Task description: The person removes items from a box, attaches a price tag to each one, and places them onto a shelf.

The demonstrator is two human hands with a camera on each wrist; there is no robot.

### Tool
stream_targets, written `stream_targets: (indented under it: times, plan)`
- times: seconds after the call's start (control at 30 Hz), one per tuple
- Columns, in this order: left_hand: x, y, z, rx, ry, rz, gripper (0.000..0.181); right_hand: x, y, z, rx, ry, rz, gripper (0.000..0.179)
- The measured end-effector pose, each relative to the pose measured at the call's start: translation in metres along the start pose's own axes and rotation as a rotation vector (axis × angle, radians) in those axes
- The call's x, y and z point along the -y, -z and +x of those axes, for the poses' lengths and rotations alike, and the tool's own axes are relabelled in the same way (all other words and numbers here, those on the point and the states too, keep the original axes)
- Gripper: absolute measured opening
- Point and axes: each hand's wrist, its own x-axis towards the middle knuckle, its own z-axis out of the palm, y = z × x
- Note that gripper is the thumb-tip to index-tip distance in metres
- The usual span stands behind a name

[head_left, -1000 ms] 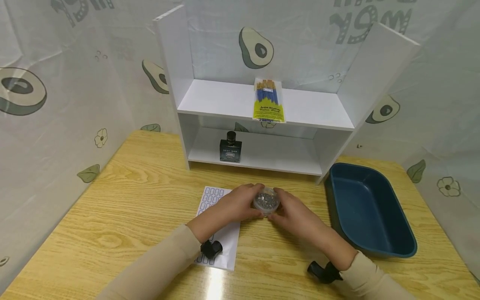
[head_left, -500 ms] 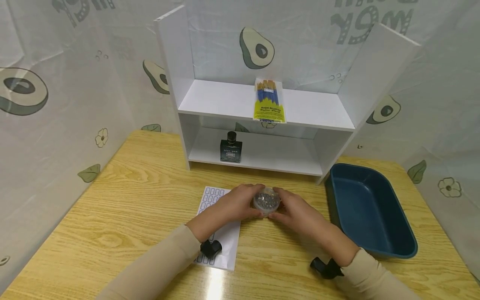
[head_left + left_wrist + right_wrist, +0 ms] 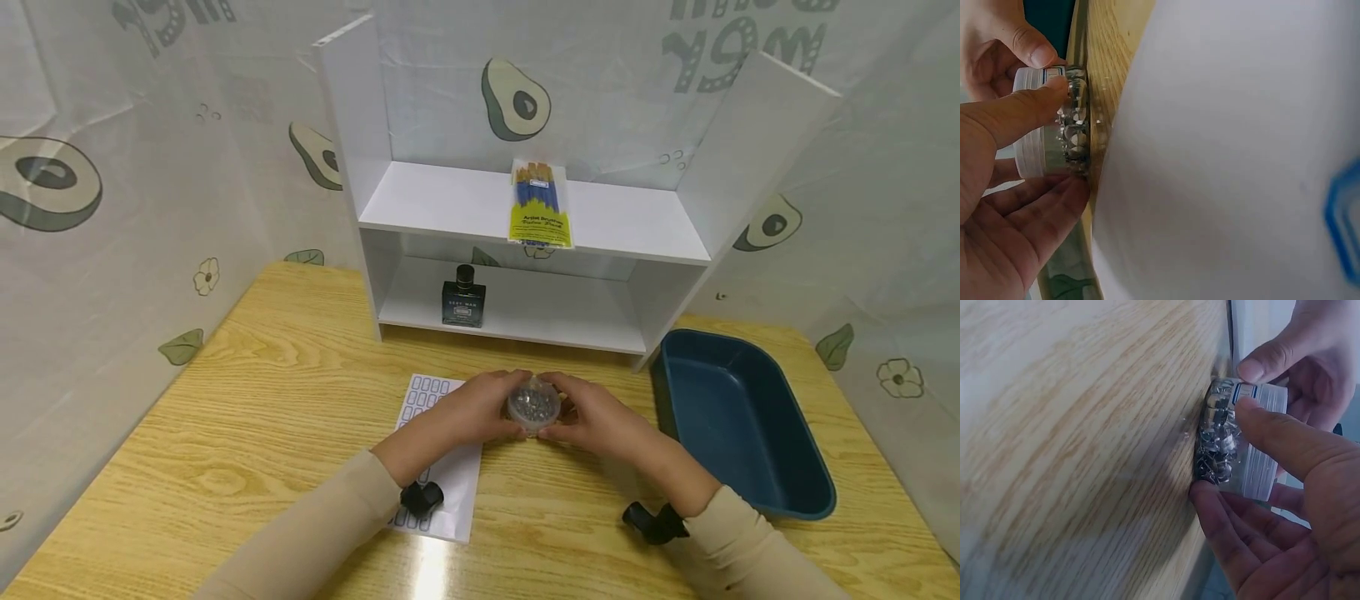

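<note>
A round clear plastic tub of thumbtacks sits upright on the wooden table, between both hands. My left hand grips its left side, thumb at the near side and fingers around the far side. From the right, my right hand holds the same tub, its thumb close to the other thumb. Silvery tacks show through the wall in the right wrist view, below a ribbed translucent lid. A small blue-bordered label is on the tub's side, partly covered by a thumb.
A sheet of blue-outlined labels lies under the left forearm. Behind stands a white shelf with a pack of artist brushes above and a dark perfume bottle below. A deep blue bin stands at right.
The right hand's fingers have shifted slightly around the tub, and its wrist has turned a little. The left hand keeps its hold, and the tub stays in place.
</note>
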Motion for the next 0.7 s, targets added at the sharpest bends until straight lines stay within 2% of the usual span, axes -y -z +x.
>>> stream_targets:
  times: [0.1, 0.17, 0.2, 0.27, 0.37, 0.5, 0.6, 0.63, 0.7]
  plan:
    - [0.003, 0.006, -0.005, 0.047, 0.015, -0.021, 0.095, -0.001, 0.001, 0.000, 0.007, -0.011, 0.010, 0.069]
    - [0.007, 0.014, -0.010, 0.045, 0.030, -0.042, 0.099, -0.001, 0.001, 0.001, 0.008, -0.026, 0.012, 0.070]
    - [0.010, 0.018, -0.013, 0.028, 0.038, -0.064, 0.098, -0.001, 0.001, 0.001, 0.008, -0.035, 0.012, 0.071]
    - [0.017, 0.027, -0.019, -0.052, 0.048, -0.106, 0.087, -0.001, 0.001, 0.002, 0.005, -0.051, 0.012, 0.071]
    - [0.028, 0.043, -0.029, -0.270, 0.041, -0.146, 0.056, 0.000, 0.000, 0.003, -0.005, -0.065, 0.003, 0.071]
    - [0.045, 0.064, -0.043, -0.670, 0.056, -0.162, 0.017, 0.000, -0.001, 0.003, -0.006, -0.065, 0.005, 0.071]
    - [0.058, 0.078, -0.051, -0.938, 0.090, -0.179, 0.011, 0.000, 0.000, 0.003, -0.001, -0.068, 0.005, 0.075]
    - [0.062, 0.082, -0.053, -1.005, 0.108, -0.184, 0.013, 0.000, 0.000, 0.003, 0.001, -0.070, 0.002, 0.077]
    - [0.069, 0.091, -0.056, -1.098, 0.142, -0.194, 0.021, 0.000, 0.000, 0.003, 0.003, -0.069, 0.000, 0.080]
